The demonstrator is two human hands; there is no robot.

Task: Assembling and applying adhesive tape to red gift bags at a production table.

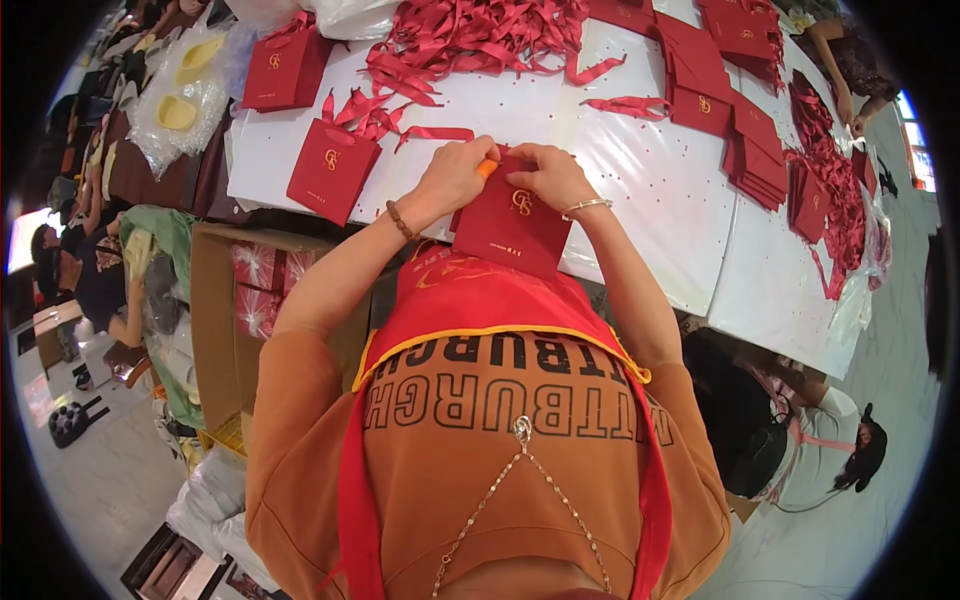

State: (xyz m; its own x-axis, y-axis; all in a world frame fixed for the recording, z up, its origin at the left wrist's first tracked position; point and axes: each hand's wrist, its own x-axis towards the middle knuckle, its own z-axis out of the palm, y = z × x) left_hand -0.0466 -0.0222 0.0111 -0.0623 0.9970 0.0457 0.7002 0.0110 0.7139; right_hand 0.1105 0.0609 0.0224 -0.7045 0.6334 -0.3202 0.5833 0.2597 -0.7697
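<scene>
A red paper gift bag (513, 232) with gold print stands upright at the table's near edge, against my red apron. My left hand (458, 180) is closed at the bag's upper left corner. A small orange piece (487, 168) shows at its fingertips; whether it is worn or held I cannot tell. My right hand (552, 180) pinches the top edge at the right, with its thumb on the front panel. What the fingertips do behind the rim is hidden. A loose red ribbon (437, 133) lies just beyond my left hand.
More red bags stand at left, one near (333, 170) and one farther (287, 72). A ribbon heap (480, 40) lies at the back of the white table (640, 220). Stacked red bags (755, 150) are at right. A cardboard box (215, 330) stands below left. Other people sit at both sides.
</scene>
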